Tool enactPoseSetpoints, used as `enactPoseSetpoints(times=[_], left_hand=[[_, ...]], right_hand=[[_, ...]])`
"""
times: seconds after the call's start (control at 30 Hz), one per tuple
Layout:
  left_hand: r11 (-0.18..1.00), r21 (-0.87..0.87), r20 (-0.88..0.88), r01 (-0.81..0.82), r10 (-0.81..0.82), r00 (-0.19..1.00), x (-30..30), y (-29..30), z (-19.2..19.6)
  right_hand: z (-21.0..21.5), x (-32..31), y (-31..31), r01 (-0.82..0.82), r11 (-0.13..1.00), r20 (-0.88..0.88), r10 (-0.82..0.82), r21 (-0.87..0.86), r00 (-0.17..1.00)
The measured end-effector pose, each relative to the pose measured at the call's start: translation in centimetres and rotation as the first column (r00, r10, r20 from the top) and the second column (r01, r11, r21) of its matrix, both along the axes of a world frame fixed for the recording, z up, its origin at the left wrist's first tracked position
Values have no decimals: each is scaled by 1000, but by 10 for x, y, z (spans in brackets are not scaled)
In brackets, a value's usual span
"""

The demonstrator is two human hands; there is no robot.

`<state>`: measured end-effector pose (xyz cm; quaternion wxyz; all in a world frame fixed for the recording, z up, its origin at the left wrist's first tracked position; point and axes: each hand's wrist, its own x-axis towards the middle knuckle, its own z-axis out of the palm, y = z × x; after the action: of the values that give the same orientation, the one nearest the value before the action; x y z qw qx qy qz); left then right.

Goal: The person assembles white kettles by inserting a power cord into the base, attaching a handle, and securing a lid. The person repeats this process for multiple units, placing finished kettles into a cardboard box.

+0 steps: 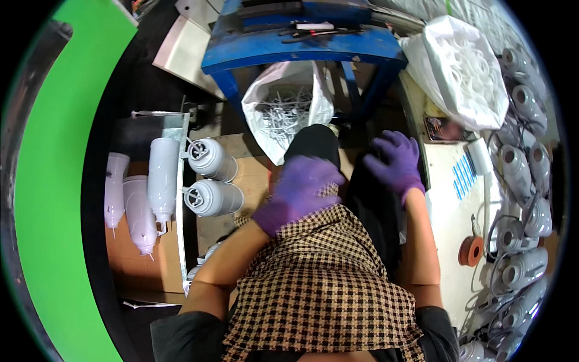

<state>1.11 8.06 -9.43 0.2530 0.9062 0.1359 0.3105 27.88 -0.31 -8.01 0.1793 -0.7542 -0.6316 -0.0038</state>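
My left hand (301,188), in a purple glove, is blurred by motion above my left knee and the checked brown-and-black apron (325,271). Its thumb stands apart from the fingers, and nothing shows in it. Over my right leg, beside the white bench, my right hand (395,160) wears a matching glove. Its fingers are spread and it holds nothing. Ahead of my knees a white sack (259,99) full of thin metal pieces stands open on the floor. To the left of my left hand, two glossy grey bottle-shaped housings (212,160) (214,198) lean by a box.
A carton-lined box (145,271) at left holds several similar housings. The blue table (301,48) bears tools. On the right bench (446,211) are a sack of white rings (461,72), a phone (443,128), a brown tape roll (470,250) and several grey housings with cords (525,268).
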Motion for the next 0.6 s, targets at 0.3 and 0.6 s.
enactPoseSetpoints(times=[0.3, 0.6], left_hand=[[771, -517, -134, -371, 355, 925, -65, 27, -54], [945, 120, 345, -305, 248, 905, 14, 110, 15]], right_hand=[[-109, -93, -9, -124, 593, 85, 311, -795, 947], [51, 34, 14, 233, 969, 228, -210, -80, 951]])
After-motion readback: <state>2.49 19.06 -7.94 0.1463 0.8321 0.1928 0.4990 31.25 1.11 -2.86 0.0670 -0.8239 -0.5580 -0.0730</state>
